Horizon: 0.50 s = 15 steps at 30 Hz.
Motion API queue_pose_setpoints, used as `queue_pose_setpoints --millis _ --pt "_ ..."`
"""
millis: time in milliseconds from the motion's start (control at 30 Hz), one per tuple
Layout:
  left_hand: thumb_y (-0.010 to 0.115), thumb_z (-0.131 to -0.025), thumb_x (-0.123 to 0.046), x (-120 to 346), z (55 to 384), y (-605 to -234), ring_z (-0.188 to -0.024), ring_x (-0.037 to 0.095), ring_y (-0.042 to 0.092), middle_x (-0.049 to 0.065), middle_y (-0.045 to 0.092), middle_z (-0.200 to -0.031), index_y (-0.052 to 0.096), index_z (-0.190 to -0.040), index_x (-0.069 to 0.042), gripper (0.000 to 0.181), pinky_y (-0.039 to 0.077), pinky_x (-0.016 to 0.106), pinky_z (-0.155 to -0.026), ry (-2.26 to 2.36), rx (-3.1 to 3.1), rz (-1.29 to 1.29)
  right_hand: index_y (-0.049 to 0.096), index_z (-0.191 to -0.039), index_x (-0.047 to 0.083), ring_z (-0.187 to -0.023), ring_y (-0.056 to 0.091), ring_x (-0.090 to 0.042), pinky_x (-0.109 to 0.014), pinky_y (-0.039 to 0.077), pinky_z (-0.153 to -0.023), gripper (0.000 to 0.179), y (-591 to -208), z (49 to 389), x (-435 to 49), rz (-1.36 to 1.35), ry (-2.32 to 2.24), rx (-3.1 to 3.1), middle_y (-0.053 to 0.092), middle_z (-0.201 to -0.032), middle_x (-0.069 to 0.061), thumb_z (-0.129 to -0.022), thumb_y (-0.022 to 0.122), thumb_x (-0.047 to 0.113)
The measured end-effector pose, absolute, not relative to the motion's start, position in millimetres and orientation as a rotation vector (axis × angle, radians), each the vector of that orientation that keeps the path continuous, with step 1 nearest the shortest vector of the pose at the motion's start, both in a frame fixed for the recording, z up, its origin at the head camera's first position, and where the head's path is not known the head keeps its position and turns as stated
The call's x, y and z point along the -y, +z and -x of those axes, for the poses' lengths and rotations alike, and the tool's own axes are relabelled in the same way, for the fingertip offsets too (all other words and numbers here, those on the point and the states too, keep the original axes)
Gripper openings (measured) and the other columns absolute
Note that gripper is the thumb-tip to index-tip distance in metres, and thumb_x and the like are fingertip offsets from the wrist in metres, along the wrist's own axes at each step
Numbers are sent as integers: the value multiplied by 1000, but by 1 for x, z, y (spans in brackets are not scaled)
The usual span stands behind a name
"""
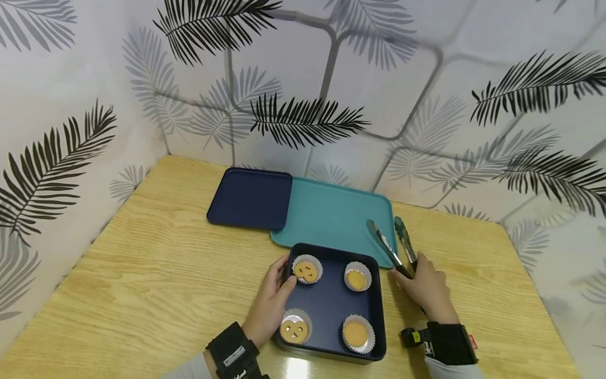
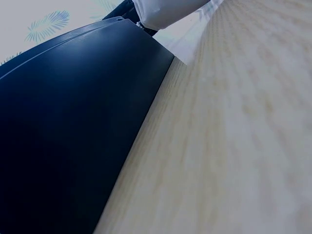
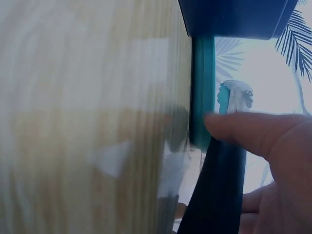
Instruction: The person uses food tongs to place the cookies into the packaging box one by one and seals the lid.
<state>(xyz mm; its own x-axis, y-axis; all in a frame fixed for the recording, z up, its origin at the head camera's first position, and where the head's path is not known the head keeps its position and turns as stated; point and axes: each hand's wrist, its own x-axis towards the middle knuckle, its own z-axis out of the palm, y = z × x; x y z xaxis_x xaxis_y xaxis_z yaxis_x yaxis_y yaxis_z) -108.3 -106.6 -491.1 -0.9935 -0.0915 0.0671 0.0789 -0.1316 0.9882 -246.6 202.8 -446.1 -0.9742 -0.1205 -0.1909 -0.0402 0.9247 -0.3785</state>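
My left hand (image 1: 269, 308) holds a navy square box (image 1: 326, 301) by its left wall, thumb over the rim. Inside, white paper cups stand near the corners, each with a biscuit. Two on the left are pretzel-shaped biscuits (image 1: 305, 271); two on the right look plain, such as the lower round biscuit (image 1: 355, 333). Right of the box, my right hand (image 1: 428, 289) grips tongs (image 1: 388, 249) by their black handles. Their teal-tipped arms are spread, one over the teal tray (image 1: 326, 210), with nothing between them. The right wrist view shows the thumb (image 3: 243, 131) on the black handle (image 3: 219, 185).
A small navy tray (image 1: 253, 197) overlaps the teal tray's left end at the back of the wooden table (image 1: 165, 263). Behind the table hangs a leaf-patterned cloth (image 1: 303, 63). In the left wrist view the box's outer wall (image 2: 83, 112) rises beside the tabletop.
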Motion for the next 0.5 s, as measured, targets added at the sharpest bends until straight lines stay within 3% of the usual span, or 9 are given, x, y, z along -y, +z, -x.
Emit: queue_pose_setpoints --millis 100,167,300,367,433,500 --pt "44 -109 -12 105 107 -491 -151 35 22 24 24 -163 23 -158 0 54 22 47 -122 -2289 1986 -15 10 -154 -16 -130 30 -66 -74 37 -101 100 -444 242 -206 132 -618 -2819 29 -148 -45 -98 63 47" --pt "44 -109 -12 104 107 -490 -151 35 22 24 24 -163 23 -158 0 54 21 48 -122 -2299 1982 -15 6 -155 -16 -136 24 -64 -72 30 -109 96 -440 234 -207 154 -719 -2819 20 -152 -46 -101 60 42" --pt "44 -110 -12 104 106 -490 -151 34 22 23 24 -163 23 -158 -1 54 21 48 -122 -2302 1990 -9 34 -150 -12 -136 34 -53 -64 35 -109 62 -434 207 -201 287 -1148 -3005 32 -150 -38 -102 61 18" --pt "44 -110 -13 104 107 -490 -151 34 22 22 24 -163 23 -158 -1 54 22 48 -122 -2288 1997 -12 45 -145 -8 -135 40 -46 -49 41 -111 50 -434 194 -192 431 -1369 -3045 38 -149 -32 -101 61 7" --pt "44 -110 -13 105 108 -491 -151 34 22 22 24 -163 23 -158 -1 54 21 48 -122 -2271 2001 -13 44 -147 -5 -137 40 -44 -37 44 -111 49 -436 183 -183 561 -1515 -2963 37 -152 -27 -101 60 2" --pt "44 -109 -14 105 108 -491 -151 35 22 22 24 -163 24 -158 -1 54 21 49 -123 -2264 2001 -19 34 -154 1 -143 32 -45 -41 41 -113 56 -440 173 -175 603 -1593 -2771 27 -159 -23 -103 56 5"
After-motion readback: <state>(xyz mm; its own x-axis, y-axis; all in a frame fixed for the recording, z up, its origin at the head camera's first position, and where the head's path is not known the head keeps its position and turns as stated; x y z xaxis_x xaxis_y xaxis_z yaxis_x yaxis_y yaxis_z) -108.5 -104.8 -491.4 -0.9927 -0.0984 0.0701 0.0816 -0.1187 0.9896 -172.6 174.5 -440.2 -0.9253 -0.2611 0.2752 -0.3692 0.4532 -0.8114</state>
